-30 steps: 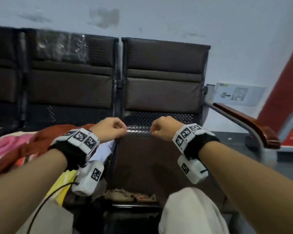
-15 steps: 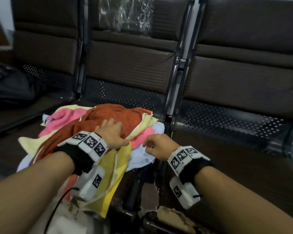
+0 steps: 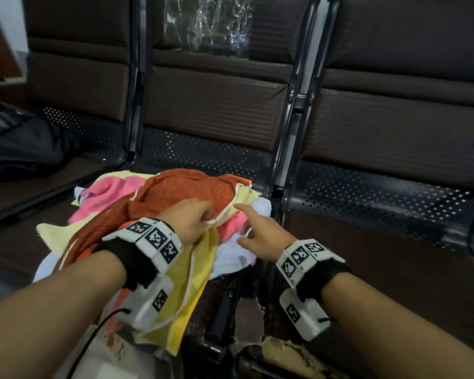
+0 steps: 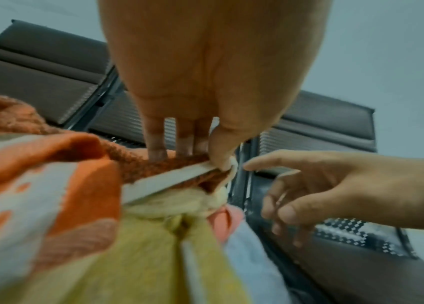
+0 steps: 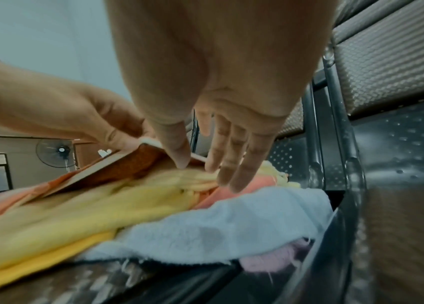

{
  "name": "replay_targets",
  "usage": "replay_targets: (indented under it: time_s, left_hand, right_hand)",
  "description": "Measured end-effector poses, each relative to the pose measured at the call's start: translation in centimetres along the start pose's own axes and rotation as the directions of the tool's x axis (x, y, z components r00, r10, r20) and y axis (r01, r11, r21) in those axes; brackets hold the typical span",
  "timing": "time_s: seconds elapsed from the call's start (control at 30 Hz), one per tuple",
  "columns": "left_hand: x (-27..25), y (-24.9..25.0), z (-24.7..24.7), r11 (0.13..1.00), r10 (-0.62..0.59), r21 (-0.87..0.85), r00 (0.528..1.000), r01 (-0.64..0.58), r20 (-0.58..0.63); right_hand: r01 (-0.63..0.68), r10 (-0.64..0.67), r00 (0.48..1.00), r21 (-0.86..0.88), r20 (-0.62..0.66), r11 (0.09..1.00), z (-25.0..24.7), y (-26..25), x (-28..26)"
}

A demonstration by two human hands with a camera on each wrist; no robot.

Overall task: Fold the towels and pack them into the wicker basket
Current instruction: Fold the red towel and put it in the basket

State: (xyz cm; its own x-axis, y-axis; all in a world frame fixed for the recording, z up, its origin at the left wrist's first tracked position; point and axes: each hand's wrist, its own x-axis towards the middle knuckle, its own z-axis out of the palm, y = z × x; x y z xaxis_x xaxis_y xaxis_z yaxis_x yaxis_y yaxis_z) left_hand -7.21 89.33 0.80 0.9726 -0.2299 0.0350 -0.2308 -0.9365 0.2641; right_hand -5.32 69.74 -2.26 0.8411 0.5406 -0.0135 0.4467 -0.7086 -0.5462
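Towel pile (image 3: 137,214) is heaped on the bench (image 3: 367,258) seat, no wicker basket in view. Left hand (image 3: 189,220) has a pinch grip on the orange towel (image 3: 181,192) at its white hem; right hand (image 3: 260,236) reaches in beside it, fingers spread, holding nothing. Soft, floppy, light stuff, so I'd grab along that hem or the corners.

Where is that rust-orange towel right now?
In the head view the rust-orange towel lies on top of the towel pile on the middle bench seat, left of centre. The left hand pinches its white-trimmed edge; the open right hand reaches in beside it.
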Motion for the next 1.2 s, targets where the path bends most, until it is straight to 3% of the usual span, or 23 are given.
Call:
replay_targets:
  time_s: [0.13,0.33,0.4,0.47,0.57,0.67,0.73,0.83,0.9,1.0,1.13,1.2]
  left_hand:
    - [-1.3,4.2,-0.7,0.929,0.139,-0.327,0.982,-0.174,-0.127]
    - [-2.8,11.2,-2.6,0.642,0.33,-0.677,0.927,-0.36,-0.179]
    - [-2.9,12.8,-2.9,0.634,0.319,-0.677,0.923,-0.375,-0.213]
    - [-2.8,13.8,-2.8,0.695,0.268,-0.617,0.929,-0.369,-0.254]
    - [-2.5,14.8,-2.4,0.761,0.249,-0.549,0.937,-0.346,-0.245]
    - [-2.1,15.9,-1.6,0.796,0.337,-0.467,0.923,-0.384,-0.184]
    - [-1.5,16.3,-0.9,0.822,0.374,-0.393,0.911,-0.413,-0.174]
    - [-0.3,15.7,-0.2,0.885,0.359,-0.286,0.93,-0.366,-0.08]
    - [0.1,15.5,0.2,0.934,0.312,-0.205,0.948,-0.294,0.06]
    - [0.5,15.7,1.0,0.949,0.313,-0.096,0.937,-0.301,0.158]
    - [0.6,16.3,1.4,0.937,0.333,-0.178,0.924,-0.302,0.186]
    - [0.6,16.5,1.5,0.937,0.323,-0.2,0.929,-0.288,0.178]
  right_hand:
    - [0.045,-0.051,0.994,-0.064,-0.096,0.997,-1.9,-0.7,-1.0]
    - [0.068,-0.09,0.986,-0.154,-0.14,0.986,-5.9,0.1,-5.9]
    - [0.047,-0.068,0.981,-0.117,-0.18,0.992,-7.6,1.0,-8.2]
    - [-0.059,0.045,0.963,-0.046,-0.266,0.997,-9.4,2.0,-10.7]
    - [-0.071,0.119,0.855,0.114,-0.504,0.991,-12.1,3.0,-13.4]
    - [-0.013,0.047,0.663,0.052,-0.747,0.999,-14.5,2.7,-14.8]
    - [0.001,0.005,0.551,0.007,-0.835,1.0,-15.5,2.6,-15.5]
    - [-0.015,0.022,0.471,0.017,-0.882,1.0,-16.0,3.4,-16.7]
    - [-0.057,0.056,0.491,0.032,-0.87,0.998,-16.0,4.7,-17.3]
    - [-0.145,0.157,0.619,0.085,-0.769,0.986,-15.1,6.3,-17.4]
    - [-0.227,0.306,0.855,0.229,-0.418,0.947,-13.7,7.3,-16.8]
    - [-0.32,0.34,0.911,0.117,-0.233,0.94,-12.9,7.9,-16.8]
